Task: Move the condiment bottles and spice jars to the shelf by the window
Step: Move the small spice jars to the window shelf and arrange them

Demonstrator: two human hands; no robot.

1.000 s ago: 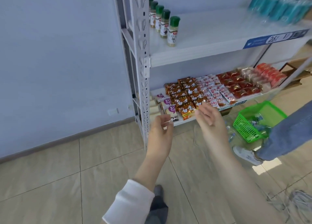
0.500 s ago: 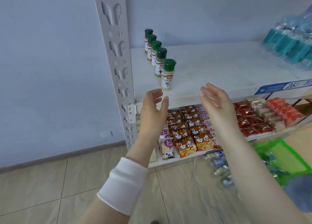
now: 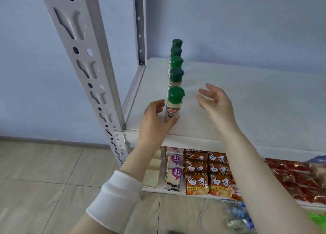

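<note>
Several spice jars with green caps stand in a row running back along the left side of a white shelf (image 3: pixel 247 99). My left hand (image 3: pixel 155 121) curls round the lower part of the front spice jar (image 3: pixel 173 104): the thumb lies across its base and the fingers sit on its left side. The jar stands upright on the shelf. The jar behind it (image 3: pixel 175 77) and the others further back are untouched. My right hand (image 3: pixel 217 101) hovers above the shelf to the right of the row, fingers relaxed and spread, holding nothing.
A perforated grey upright post (image 3: pixel 84 61) stands just left of the jars. The lower shelf holds orange noodle packets (image 3: pixel 208 173), red snack packs (image 3: pixel 296 179) and biscuit packs (image 3: pixel 173 173). Water bottles (image 3: pixel 236 214) and a white cable lie on the tiled floor.
Both hands have risen from below the shelf edge to shelf height. My left hand has closed around the front spice jar; my right hand has moved in over the shelf.
</note>
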